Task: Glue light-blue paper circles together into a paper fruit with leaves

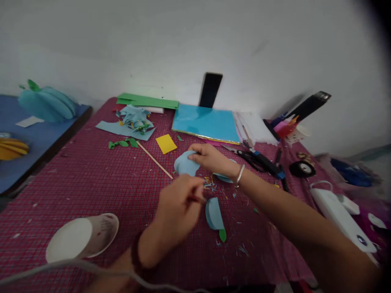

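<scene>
Between the thumb and fingers of my right hand (210, 158) is a rounded light blue paper piece (185, 163), held just above the cloth. My left hand (180, 205), blurred by motion, is closed close below that paper; what its fingertips pinch is hard to make out, perhaps something thin. Beside the left fingertips lies a folded light blue paper shape (214, 214) with a green paper leaf (222, 235) at its lower end. Another blue paper piece (225, 178) is partly hidden under my right wrist. Small paper scraps (210, 185) are scattered between them.
A wooden stick (154, 159), a yellow paper square (166, 144) and paper clippings (136, 119) lie to the left. Blue sheets (206, 122) and scissors (252, 158) are behind my hands. A paper cup (82, 238) lies front left, near a cable (91, 266); a power strip (342, 219) sits right.
</scene>
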A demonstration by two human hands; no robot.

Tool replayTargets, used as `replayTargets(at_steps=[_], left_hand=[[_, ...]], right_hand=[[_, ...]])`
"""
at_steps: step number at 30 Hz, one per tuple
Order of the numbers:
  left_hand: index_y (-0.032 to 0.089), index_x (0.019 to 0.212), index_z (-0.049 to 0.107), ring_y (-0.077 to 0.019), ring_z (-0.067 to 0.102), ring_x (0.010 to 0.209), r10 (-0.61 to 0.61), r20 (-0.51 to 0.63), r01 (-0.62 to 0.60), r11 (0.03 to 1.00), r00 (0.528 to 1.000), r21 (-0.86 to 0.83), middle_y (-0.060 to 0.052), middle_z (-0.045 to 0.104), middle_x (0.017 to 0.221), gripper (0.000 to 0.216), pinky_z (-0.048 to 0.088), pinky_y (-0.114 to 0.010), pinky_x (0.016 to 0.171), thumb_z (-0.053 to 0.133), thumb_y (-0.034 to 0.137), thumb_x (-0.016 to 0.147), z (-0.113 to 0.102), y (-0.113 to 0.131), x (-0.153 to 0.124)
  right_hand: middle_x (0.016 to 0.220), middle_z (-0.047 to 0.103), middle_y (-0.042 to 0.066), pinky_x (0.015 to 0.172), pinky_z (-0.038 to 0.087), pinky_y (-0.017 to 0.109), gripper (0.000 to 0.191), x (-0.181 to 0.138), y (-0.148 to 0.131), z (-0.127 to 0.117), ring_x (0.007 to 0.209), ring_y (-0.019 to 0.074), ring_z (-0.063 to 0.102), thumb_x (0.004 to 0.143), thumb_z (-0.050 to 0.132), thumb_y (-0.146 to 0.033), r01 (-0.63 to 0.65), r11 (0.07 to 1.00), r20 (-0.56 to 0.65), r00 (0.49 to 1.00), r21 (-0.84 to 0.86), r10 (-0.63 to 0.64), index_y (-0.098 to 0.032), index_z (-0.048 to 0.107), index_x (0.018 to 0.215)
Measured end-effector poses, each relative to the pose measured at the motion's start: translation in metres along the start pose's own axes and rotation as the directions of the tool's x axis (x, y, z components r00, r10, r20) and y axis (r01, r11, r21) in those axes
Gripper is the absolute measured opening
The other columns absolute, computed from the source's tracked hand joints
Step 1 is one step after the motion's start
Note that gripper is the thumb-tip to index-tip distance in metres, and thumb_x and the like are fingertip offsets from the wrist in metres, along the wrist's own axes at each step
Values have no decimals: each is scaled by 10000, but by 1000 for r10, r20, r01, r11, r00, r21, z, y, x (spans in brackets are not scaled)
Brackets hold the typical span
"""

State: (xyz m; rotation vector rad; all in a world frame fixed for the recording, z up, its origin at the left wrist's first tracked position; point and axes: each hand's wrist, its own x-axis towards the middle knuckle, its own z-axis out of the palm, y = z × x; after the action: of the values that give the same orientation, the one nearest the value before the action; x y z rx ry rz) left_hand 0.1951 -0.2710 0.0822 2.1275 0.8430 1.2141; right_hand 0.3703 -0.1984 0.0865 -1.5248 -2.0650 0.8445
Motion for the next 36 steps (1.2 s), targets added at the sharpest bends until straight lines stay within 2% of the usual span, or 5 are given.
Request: replayTargets(at_steps=[5,10,16,22,36], left_hand=[[171,715,572,-133,494,570,280,305,-318,945,910,80,2,577,654,279,361,-270,519,423,210,948,18,7,-17],[182,735,571,-136,547,600,86,319,-138,980,944,144,10,600,686,174,376,-259,545,499,168,893,12,-10,-13],[177,783,577,-125,582,626,-90,218,51,982,972,181,13,630,714,108,404,-237,583,516,128,858,4,-25,-3],[192,706,595,-84,457,495,-193,153,168,972,969,165,68,524,573,182,333,-212,494,542,243,873,8,-31,-2],[199,710,608,-90,436,497,-239,208,192,956,948,223,62,507,560,188,327,-214,481,531,278,862,14,-28,-3]], right_hand=[[674,528,-17,553,383,240,153,46,-17,26,611,106,467,868,521,-220,-1,994,-54,999,113,7,-177,494,724],[923,654,37,687,476,250,163,79,-41,4,767,122,573,922,507,-263,32,985,-21,999,170,-29,-151,573,1019],[887,673,55,716,456,294,159,0,-8,-73,782,156,592,888,519,-222,20,969,-149,987,-246,-58,-140,640,949],[923,681,94,760,437,335,155,-98,35,-60,838,207,605,868,556,-256,-111,888,-147,988,-446,49,-148,648,929],[901,701,63,649,400,302,233,-100,74,-44,752,182,603,776,706,-338,-156,937,-78,987,-312,139,-184,655,944]])
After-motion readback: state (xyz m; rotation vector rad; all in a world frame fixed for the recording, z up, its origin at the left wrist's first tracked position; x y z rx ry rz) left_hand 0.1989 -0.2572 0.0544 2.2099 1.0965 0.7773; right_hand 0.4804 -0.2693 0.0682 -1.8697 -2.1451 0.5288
